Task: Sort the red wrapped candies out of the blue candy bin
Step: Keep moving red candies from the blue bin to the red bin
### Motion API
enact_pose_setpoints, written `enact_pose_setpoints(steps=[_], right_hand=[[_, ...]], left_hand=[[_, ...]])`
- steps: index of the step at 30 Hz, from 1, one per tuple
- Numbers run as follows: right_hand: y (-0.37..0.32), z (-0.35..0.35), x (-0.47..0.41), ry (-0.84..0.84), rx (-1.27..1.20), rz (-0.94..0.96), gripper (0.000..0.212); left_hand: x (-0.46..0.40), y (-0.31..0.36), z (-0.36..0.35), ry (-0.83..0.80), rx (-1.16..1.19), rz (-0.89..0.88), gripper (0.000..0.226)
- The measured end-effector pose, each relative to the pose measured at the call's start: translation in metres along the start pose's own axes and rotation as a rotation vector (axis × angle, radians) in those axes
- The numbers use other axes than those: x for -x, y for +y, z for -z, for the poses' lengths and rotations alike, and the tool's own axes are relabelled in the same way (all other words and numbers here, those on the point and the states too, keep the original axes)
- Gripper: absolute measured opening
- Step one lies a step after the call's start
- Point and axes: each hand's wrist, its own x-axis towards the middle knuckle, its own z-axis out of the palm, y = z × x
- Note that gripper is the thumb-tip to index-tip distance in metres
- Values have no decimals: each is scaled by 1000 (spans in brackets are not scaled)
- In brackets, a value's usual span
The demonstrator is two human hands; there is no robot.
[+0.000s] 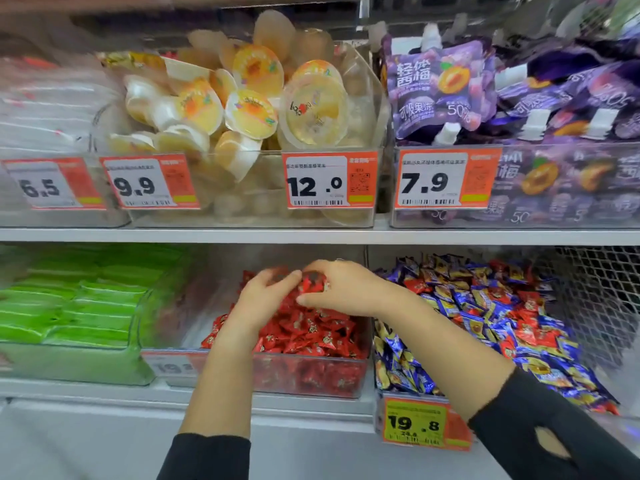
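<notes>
Currently, right hand (pixel 341 289): fingers pinch a red wrapped candy (pixel 313 284) above the clear red-candy bin (pixel 311 375).
Left hand (pixel 265 299): fingers loosely curled, touching the red pile.
Blue candy bin (pixel 408 379): just right, red strays remain.
Advice: release low, centred over the pile.

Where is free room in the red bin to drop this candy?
The red bin has bare room on its left side, between its left wall and the red pile. The pile's top, under the left hand and right hand, is crowded. The right hand holds a red candy. The blue bin is heaped full.
</notes>
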Motion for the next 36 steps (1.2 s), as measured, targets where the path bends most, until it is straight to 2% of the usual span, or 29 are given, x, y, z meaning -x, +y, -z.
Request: enact_pose_setpoints(steps=[2,5,7,11,13,18,21,23,25,27,29,31,34,36], right_hand=[[6,4,5,-34,-8,-5,61],[24,16,36,56,-169,-8,40],[45,25,63,106,-227,-50,26],[96,41,118,174,-210,-187,8],[111,43,142,189,-191,-232,6],[113,34,172,113,-76,-185,21],[111,19,175,35,212,-161,35],[115,13,177,49,370,-153,45],[119,13,178,54,391,-157,45],[120,13,178,46,350,-167,43],[121,17,179,96,194,-211,38],[126,25,182,206,-6,-266,26],[138,30,192,355,-252,-398,6],[146,29,197,448,-381,-471,10]], left_hand=[[-2,4,4,56,8,-15,44],[1,16,1,149,-152,-95,39],[8,23,-13,17,-210,-200,28],[35,41,-55,-380,-322,-431,12],[46,46,-75,-433,-451,-530,12],[50,41,-114,-130,-988,-817,29],[49,35,-122,-111,-1109,-786,36],[48,34,-125,-112,-1092,-786,31],[50,36,-127,-110,-1015,-810,26],[53,40,-129,-142,-842,-760,35],[59,49,-128,-172,-634,-682,31],[65,56,-128,-217,-520,-648,22],[76,58,-135,-372,-543,-606,22],[82,52,-143,-454,-679,-620,21]])
